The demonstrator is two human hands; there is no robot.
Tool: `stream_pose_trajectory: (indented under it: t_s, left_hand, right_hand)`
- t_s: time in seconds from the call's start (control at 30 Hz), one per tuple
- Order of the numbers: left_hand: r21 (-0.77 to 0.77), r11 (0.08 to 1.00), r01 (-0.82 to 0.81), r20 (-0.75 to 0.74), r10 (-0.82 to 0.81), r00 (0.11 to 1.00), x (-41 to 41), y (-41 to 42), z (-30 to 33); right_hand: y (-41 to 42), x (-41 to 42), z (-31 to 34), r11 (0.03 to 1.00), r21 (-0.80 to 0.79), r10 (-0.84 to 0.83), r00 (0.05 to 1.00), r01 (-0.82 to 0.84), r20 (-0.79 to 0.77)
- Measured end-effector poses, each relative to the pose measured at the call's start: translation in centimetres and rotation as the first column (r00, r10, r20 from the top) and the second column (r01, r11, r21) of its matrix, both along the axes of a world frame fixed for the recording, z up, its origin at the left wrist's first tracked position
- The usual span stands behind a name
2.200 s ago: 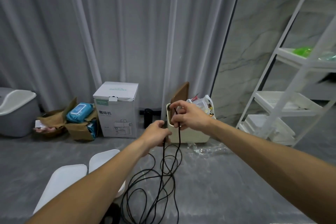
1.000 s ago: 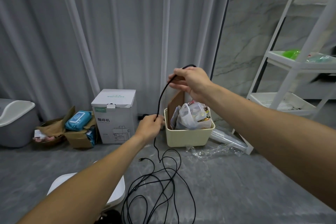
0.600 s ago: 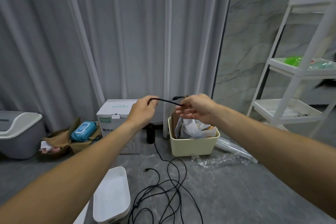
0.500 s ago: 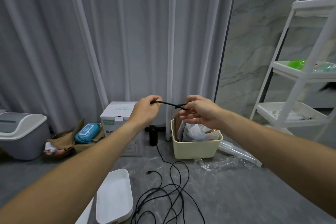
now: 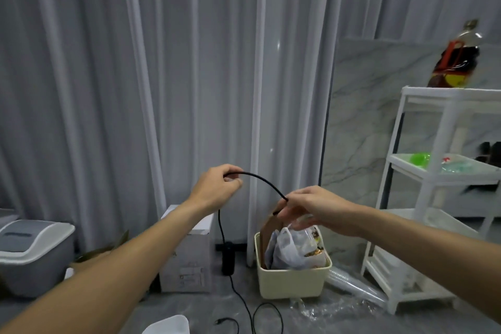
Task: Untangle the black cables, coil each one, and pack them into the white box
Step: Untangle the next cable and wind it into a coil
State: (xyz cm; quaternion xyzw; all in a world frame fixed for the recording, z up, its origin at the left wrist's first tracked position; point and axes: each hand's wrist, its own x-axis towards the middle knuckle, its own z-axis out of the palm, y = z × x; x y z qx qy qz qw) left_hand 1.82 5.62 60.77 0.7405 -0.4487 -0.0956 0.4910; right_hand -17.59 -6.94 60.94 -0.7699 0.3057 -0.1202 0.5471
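Observation:
A black cable arches between my two hands at chest height. My left hand pinches it with curled fingers, and from there the cable drops straight to the floor. My right hand pinches the cable near its end, lower and to the right. More loops of black cable lie on the grey floor at the bottom edge. A corner of the white box shows at the bottom, below my left forearm.
A cream bin stuffed with bags stands on the floor under my right hand. A white carton sits to its left, a grey lidded bin at far left. A white shelf rack with a bottle on top fills the right.
Both hands have risen and moved apart, so a longer arc of cable spans between them. The view has tilted up, and most of the floor tangle and white box have left the frame.

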Motion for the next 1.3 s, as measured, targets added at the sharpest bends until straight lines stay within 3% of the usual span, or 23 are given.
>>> stream_pose_trajectory:
  t_s: [0.53, 0.83, 1.07, 1.3]
  left_hand:
    - [-0.168, 0.985, 0.033, 0.121, -0.013, 0.993, -3.3, 4.4, 11.8]
    - [-0.277, 0.957, 0.086, 0.183, -0.036, 0.983, -5.3, 5.8, 15.4]
    - [-0.338, 0.937, 0.088, 0.238, -0.006, 0.971, -5.2, 5.5, 18.0]
    - [-0.305, 0.943, 0.135, 0.283, -0.045, 0.958, -6.7, 6.2, 21.7]
  right_hand:
    - [4.7, -0.9, 9.0, 0.880, -0.475, 0.028, 0.998, 0.004, 0.062]
    - [6.0, -1.6, 13.0, 0.811, -0.584, 0.066, 0.998, -0.044, 0.016]
    - [6.2, -2.6, 15.7, 0.770, -0.635, 0.007, 0.996, 0.054, 0.093]
    - [7.2, -2.9, 18.6, 0.719, -0.674, -0.103, 0.985, 0.170, 0.138]
